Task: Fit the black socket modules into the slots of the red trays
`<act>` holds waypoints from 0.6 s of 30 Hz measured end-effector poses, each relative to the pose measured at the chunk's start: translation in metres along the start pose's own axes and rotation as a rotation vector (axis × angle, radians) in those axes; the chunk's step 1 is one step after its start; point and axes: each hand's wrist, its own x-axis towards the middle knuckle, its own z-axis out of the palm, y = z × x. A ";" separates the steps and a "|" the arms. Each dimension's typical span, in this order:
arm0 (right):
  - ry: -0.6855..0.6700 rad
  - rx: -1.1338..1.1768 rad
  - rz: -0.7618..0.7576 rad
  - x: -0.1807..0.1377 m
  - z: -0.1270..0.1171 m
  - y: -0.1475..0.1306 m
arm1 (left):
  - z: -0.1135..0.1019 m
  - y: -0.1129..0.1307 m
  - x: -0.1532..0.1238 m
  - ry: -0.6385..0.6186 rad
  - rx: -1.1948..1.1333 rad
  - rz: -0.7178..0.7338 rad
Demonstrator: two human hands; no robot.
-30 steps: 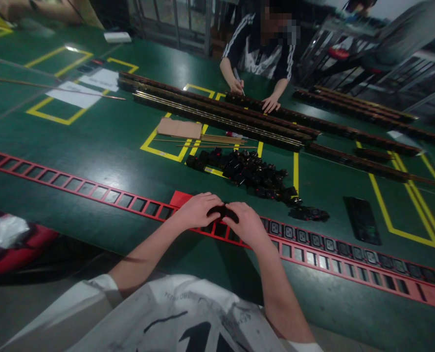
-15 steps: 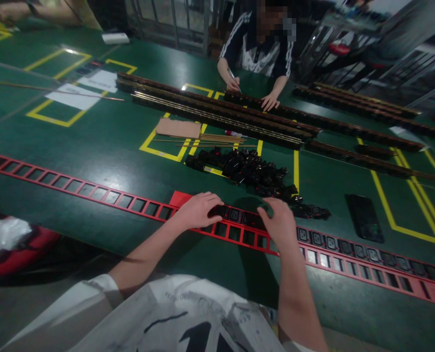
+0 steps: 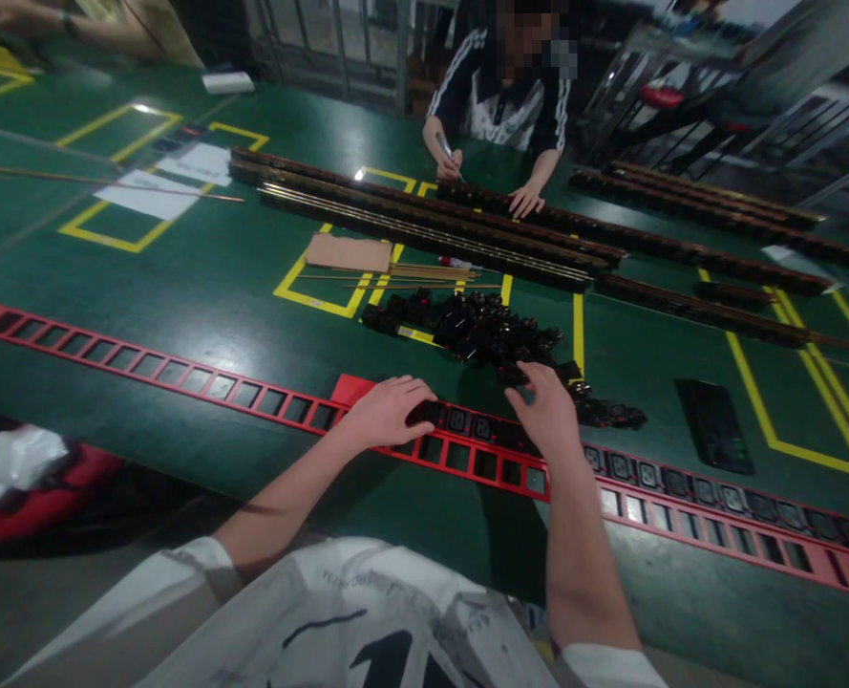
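Note:
A long red slotted rail (image 3: 180, 375) runs across the green table in front of me. Several black sockets (image 3: 459, 420) sit in its upper row of slots toward the right. My left hand (image 3: 388, 411) rests flat on the rail, fingers stretched out and touching the leftmost fitted socket. My right hand (image 3: 549, 411) hovers past the rail, fingers curled loosely and apart, reaching into the near edge of a pile of loose black sockets (image 3: 481, 330). Nothing shows in its grasp.
A black phone-like slab (image 3: 711, 425) lies to the right. Long dark rails (image 3: 431, 229), a cardboard piece (image 3: 349, 251) and thin rods (image 3: 424, 275) lie farther back. A person (image 3: 502, 96) works across the table with a pen. A red-and-white object (image 3: 23, 473) sits at left.
My right hand left the rail, where both hands pressed a socket in, and moved right and forward to the socket pile. My left hand stayed on the rail.

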 end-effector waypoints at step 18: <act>-0.047 0.036 -0.015 0.020 0.006 -0.041 | -0.001 0.001 0.000 -0.007 0.011 -0.011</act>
